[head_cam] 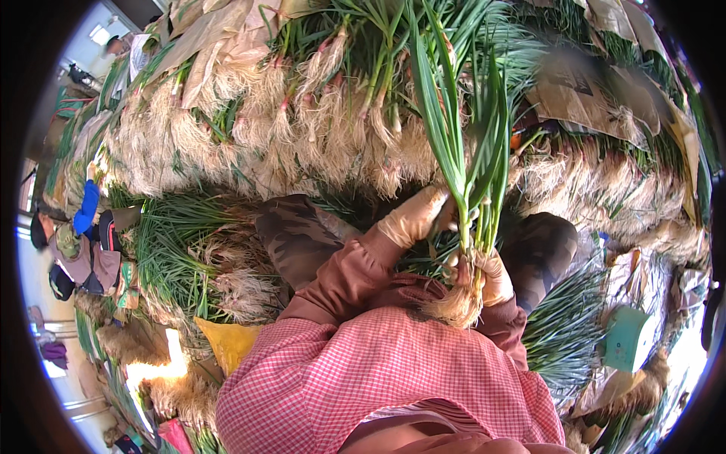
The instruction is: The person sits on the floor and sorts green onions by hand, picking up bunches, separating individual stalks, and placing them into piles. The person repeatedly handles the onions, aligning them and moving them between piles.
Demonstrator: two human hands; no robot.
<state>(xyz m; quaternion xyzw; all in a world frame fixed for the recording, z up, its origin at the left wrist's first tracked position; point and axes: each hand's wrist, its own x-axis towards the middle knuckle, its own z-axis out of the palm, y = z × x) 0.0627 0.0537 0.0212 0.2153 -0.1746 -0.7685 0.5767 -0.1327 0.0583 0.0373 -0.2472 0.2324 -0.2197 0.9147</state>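
Note:
In the head view my right hand (497, 279), in a pale glove, grips a small bunch of green-leaved allium plants (466, 244) low on their stems. The leaves point up and away from me. Their pale, stringy roots (458, 306) hang over my checked apron (408, 363). My left hand (417, 214), gloved too, is just left of the stems. Its fingertips are partly hidden, so I cannot tell whether they hold anything. Beyond my hands lies a long heap of similar plants (317, 125), roots facing me.
Plants lie in a pile (176, 249) at my left and another (567, 329) at my right. Brown paper (590, 96) covers part of the heap. A turquoise plastic container (627, 339) stands at right. A yellow sheet (227, 343) is by my left elbow. Another person (85, 249) is at far left.

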